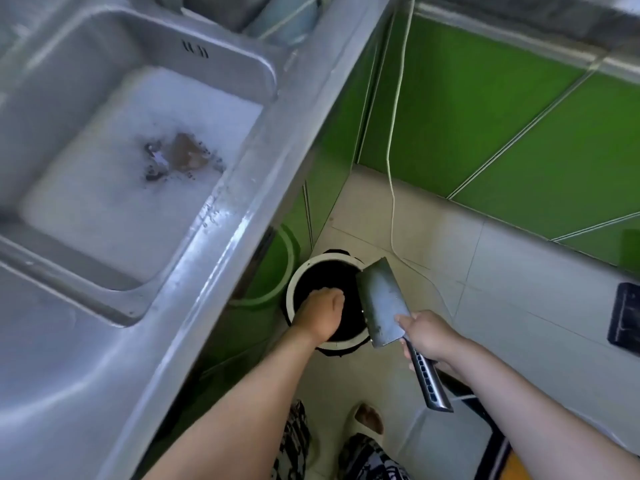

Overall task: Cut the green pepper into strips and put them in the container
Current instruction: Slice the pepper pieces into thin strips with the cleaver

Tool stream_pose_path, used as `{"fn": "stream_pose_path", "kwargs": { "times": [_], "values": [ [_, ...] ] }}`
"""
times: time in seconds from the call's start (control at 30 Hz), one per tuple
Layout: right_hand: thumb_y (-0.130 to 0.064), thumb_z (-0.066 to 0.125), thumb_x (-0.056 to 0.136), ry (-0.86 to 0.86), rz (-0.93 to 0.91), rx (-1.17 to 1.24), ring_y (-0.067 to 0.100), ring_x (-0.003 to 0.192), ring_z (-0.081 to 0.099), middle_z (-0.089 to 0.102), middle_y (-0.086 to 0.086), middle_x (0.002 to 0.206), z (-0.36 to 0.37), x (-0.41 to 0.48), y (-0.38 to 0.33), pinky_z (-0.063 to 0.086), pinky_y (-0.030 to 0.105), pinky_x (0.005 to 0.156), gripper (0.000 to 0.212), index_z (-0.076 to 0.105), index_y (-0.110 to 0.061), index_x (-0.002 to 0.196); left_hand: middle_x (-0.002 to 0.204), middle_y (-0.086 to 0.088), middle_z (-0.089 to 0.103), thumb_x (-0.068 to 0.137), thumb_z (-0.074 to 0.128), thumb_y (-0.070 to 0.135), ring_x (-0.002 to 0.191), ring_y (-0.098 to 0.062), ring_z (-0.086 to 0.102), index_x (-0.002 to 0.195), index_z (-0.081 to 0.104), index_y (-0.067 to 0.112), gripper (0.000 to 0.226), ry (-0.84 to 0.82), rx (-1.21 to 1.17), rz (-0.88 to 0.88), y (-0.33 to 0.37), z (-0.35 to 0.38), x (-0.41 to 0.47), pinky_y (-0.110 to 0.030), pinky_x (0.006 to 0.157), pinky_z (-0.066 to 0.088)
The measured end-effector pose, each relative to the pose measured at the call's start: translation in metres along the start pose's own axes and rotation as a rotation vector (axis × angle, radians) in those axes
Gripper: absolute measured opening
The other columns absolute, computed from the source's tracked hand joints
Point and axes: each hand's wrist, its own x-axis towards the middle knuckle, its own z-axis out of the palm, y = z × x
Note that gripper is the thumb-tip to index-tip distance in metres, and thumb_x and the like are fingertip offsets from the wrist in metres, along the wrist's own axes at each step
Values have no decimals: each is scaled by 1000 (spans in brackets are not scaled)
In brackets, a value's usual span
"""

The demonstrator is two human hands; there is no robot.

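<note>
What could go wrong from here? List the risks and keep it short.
1. The cleaver is held over the bin, its blade close beside the left hand; a careless sweep could cut that hand.
2. The right hand grips the cleaver where blade meets handle; if it slips, the cleaver could drop near the slippered foot.
3. A white cord trails onto the floor by the bin, a possible snag.

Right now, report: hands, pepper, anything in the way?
Left hand down over the bin, grip unseen. Right hand holds the cleaver, blade above the bin. Pepper not in view.
</note>
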Motion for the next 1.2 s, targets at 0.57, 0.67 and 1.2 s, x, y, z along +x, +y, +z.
{"fn": "stream_pose_path", "kwargs": {
  "times": [0.57, 0.67, 1.2],
  "values": [
    [-34, 43, 106, -11, -450, -38, 19, 37, 36, 42, 8, 51, -78, -260, -193, 30, 24, 44, 35, 53, -1, 104, 73, -1, 54, 103, 41, 21, 71, -21, 52, 76, 49, 16, 29, 579, -250, 155, 182, -285, -173, -36, 64, 36],
    [-36, 42, 106, -31, -454, -53, 20, 37, 38, 45, 7, 53, -47, -264, -238, 34, 24, 44, 34, 56, -5, 103, 77, -7, 58, 103, 40, 20, 73, -25, 54, 82, 52, 8, 27, 646, -209, 135, 178, -333, -174, -34, 63, 32],
    [-30, 41, 106, -174, -454, -228, 22, 33, 41, 48, 9, 47, 82, -191, -408, 33, 21, 40, 29, 48, -9, 87, 162, -21, 12, 105, 23, 26, 151, -35, 9, 156, 13, -1, 58, 510, 999, -301, 146, -530, -13, -45, 121, 9]
  ]
}}
